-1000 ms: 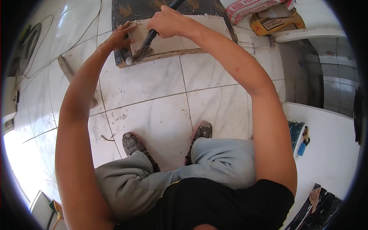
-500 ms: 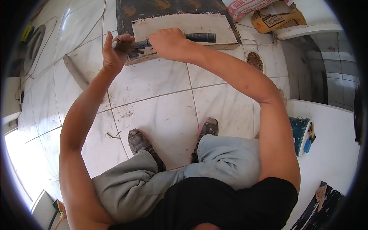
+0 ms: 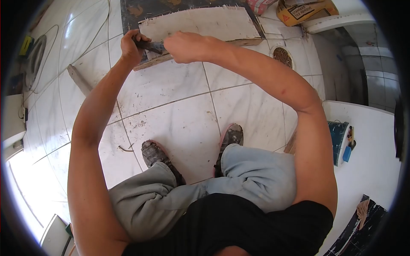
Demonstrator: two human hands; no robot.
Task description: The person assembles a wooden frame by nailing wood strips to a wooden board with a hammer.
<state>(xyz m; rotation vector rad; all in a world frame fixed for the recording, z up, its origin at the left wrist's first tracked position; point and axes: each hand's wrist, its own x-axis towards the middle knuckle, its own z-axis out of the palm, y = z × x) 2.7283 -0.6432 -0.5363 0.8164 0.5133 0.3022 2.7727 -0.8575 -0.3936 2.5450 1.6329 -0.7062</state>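
Observation:
Above the near left corner of a board, both my hands are on a hammer (image 3: 150,46). My left hand (image 3: 132,46) is closed around its head end, with a dark metal part showing past the fingers. My right hand (image 3: 183,47) is wrapped around the handle, close to the head; the rest of the handle is hidden behind the hand and forearm. Beneath lies the dark-faced board (image 3: 171,5) on the floor, with a pale rough-edged piece (image 3: 200,23) on top of it. Splintered bits stick out along that piece's far edge.
A stick of wood (image 3: 79,80) lies on the tiled floor (image 3: 171,102) at left. A floor drain (image 3: 282,57) is right of the board, with a tile adhesive bag (image 3: 305,12) beyond. A bucket (image 3: 338,143) holding tools stands at right. My shoes (image 3: 156,154) are below.
My left hand has gone from loosely open to closed around the hammer's head. The hammer has turned, and its black grip no longer shows right of my right hand. The view has shifted slightly.

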